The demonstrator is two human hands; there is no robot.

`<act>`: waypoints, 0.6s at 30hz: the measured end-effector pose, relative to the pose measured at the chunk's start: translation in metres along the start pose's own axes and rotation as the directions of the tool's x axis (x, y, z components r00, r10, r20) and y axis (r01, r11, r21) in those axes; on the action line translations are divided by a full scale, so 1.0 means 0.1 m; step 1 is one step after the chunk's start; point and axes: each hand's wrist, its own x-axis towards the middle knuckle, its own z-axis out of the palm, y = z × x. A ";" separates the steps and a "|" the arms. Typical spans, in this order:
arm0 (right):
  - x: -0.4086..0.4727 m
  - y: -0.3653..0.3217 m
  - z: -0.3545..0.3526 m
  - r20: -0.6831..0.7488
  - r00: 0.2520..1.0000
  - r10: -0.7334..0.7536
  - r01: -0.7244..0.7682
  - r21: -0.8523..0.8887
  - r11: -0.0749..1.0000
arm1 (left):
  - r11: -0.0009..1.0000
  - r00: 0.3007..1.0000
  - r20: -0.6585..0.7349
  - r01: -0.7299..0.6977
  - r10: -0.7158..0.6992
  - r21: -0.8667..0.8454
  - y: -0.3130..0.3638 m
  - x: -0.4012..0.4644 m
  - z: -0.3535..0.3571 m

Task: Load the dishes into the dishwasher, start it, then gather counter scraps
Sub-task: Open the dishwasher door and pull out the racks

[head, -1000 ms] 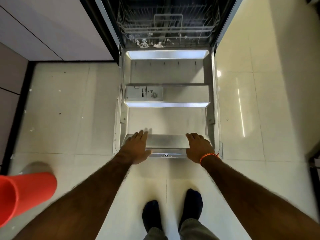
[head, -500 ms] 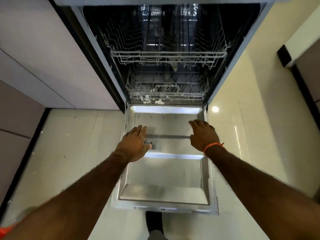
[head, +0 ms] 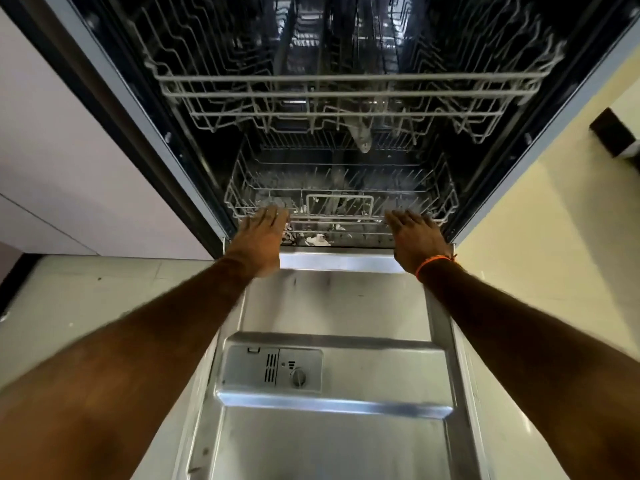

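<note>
Head view: both hands reach forward over the open door, fingers straight and loosely spread, palms down, holding nothing. The left hand (head: 259, 240) has its fingertips at the front rim of the lower rack (head: 341, 216), near that rack's left corner; whether they touch the wire is blurred. The right hand (head: 417, 239) lies at the same rim toward the right corner, an orange cord (head: 434, 263) looped round its wrist. The two hands are well apart, with the rack's small rectangular wire handle (head: 339, 204) between them.

The lower rack is a basket of thin pale coated wire with rows of upright prongs, sitting inside the dishwasher (head: 180, 161), just beyond the fingers. Below the rim, between the hands, a few crumpled white scraps (head: 317, 240) lie on the tub's edge. Above and beyond the hands hangs the upper rack (head: 346, 88), the same pale wire bent in zigzag rows, against a dark interior. No dishes show in either rack.

Under the forearms the door (head: 332, 303) lies flat, brushed steel with dull smears, stepped by raised ridges. Nearer than the left hand, set in it, is a grey plastic dispenser (head: 272, 368) with slotted vents and a round knob. Glossy pale floor tiles (head: 86, 299) spread on both sides.
</note>
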 end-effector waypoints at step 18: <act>-1.04 -0.25 -0.09 0.055 0.999 0.004 -0.006 0.035 0.999 | 0.995 0.994 0.095 -0.040 0.049 -0.089 0.06 -0.78 0.15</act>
